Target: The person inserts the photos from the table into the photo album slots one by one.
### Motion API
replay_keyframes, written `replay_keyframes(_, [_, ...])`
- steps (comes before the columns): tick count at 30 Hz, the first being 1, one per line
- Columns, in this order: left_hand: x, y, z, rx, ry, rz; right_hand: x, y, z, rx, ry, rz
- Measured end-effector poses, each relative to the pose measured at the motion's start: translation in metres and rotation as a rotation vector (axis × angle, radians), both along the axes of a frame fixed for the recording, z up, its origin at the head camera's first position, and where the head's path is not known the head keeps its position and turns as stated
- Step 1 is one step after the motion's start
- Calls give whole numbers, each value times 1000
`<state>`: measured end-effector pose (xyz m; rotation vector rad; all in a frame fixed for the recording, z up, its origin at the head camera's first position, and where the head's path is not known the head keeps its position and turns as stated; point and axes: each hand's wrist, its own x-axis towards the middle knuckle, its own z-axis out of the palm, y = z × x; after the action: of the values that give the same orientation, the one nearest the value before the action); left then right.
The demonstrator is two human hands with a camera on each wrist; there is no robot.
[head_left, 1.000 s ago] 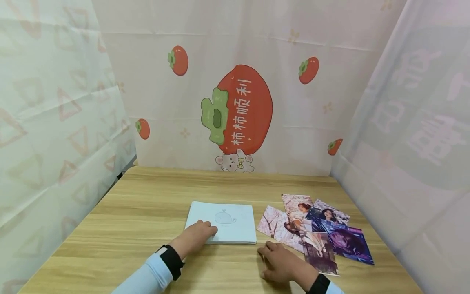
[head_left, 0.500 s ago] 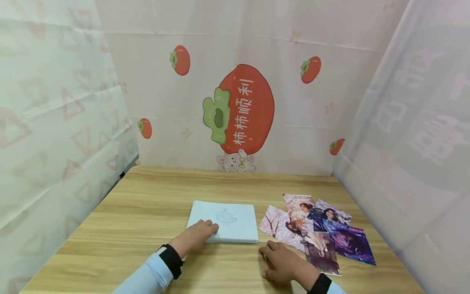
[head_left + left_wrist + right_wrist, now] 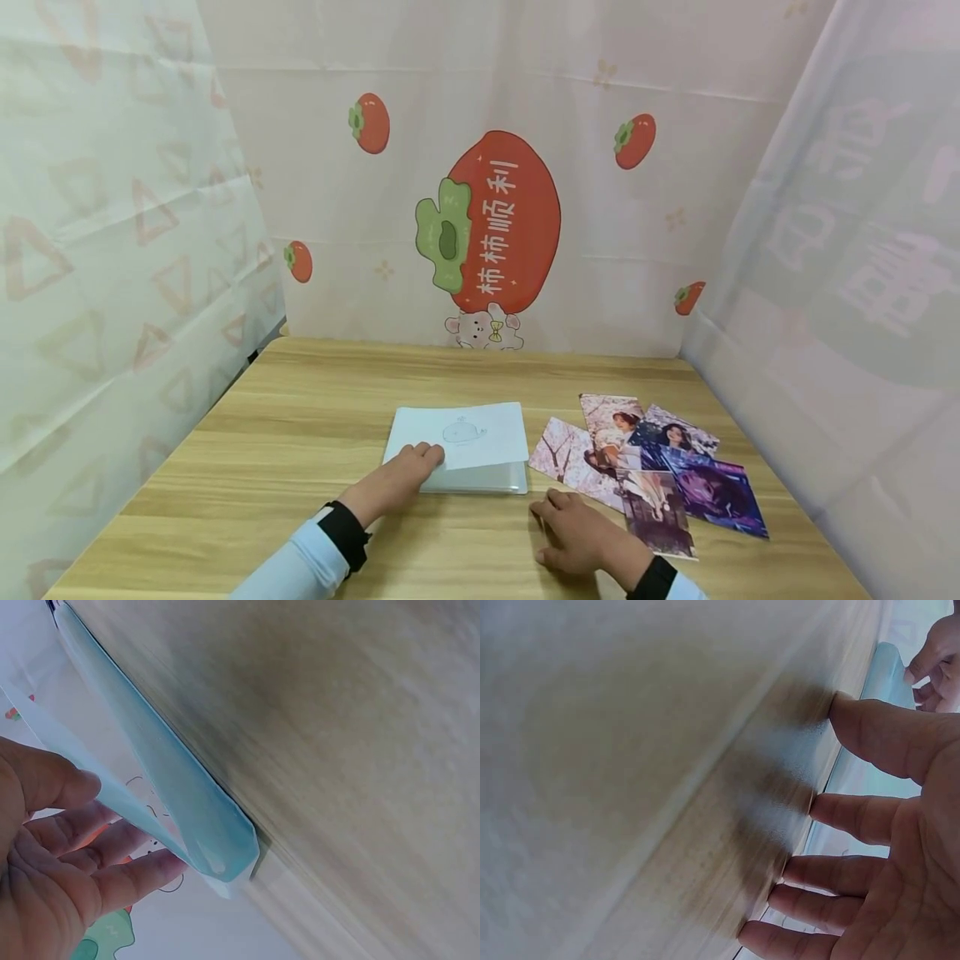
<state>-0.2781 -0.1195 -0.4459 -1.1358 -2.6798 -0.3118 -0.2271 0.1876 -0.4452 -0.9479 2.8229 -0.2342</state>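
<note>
A thin, pale photo album [image 3: 483, 479] lies on the wooden table in the head view. Its cover [image 3: 487, 446] bears a whale drawing and is tilted up along the near side, showing a glossy, see-through sheet below. My left hand [image 3: 397, 479] pinches the cover near its lower left corner; in the left wrist view the thumb is at the edge of the raised cover [image 3: 120, 793], with the other fingers on its far side. My right hand [image 3: 573, 533] rests with its fingertips on the table, right of the album, holding nothing.
Several overlapping printed photos [image 3: 656, 504] lie to the right of the album, close to my right hand. The wooden table [image 3: 247, 458] reaches back to a hanging cloth [image 3: 315, 183] printed with persimmons. More cloth hangs on both sides.
The album's cover has come up along its near side, lifted by my left hand from lying flat. My right hand and the photos stay where they were.
</note>
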Motion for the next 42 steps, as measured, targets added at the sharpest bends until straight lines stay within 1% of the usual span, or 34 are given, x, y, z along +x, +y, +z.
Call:
replay_keyframes(3, [1,-1,1,34,41,-6,0,0,-1,-1,19,8])
replay_keyframes(6, [2,-3,2,110,98,-5,0,-1,-1,2,26,7])
replay_keyframes(8, [2,-4,2,167,113,6,0,-1,-1,5,14,0])
replay_keyframes(11, [1,-5,3,243,86,49,0,-1,0,7,-3,-10])
replay_keyframes(12, [1,-6,3,263,70,68,0,-1,0,7,-7,-14])
replay_keyframes(15, [1,-7,3,311,55,112,0,-1,2,8,-14,-20])
replay_keyframes(19, [1,-9,3,383,71,138,0,-2,5,7,-20,-23])
replay_keyframes(21, [1,-11,3,425,58,153,0,-2,5,6,-22,-22])
replay_keyframes(22, [1,-12,3,450,46,159,1,-2,5,6,-23,-22])
replay_keyframes(25, [2,-14,5,529,-31,177,1,-2,4,7,-28,-22])
replay_keyframes(29, [3,-18,8,590,-116,183,1,-1,1,10,-21,-15])
replay_keyframes(33, [2,-22,12,619,-230,226,1,-1,-1,12,-6,-4])
replay_keyframes(36, [1,-26,17,660,-307,281,0,-1,-1,17,-1,1])
replay_keyframes(39, [1,-30,19,715,-342,311,0,-1,0,22,5,4])
replay_keyframes(42, [0,-33,19,745,-368,356,0,-1,1,27,4,3])
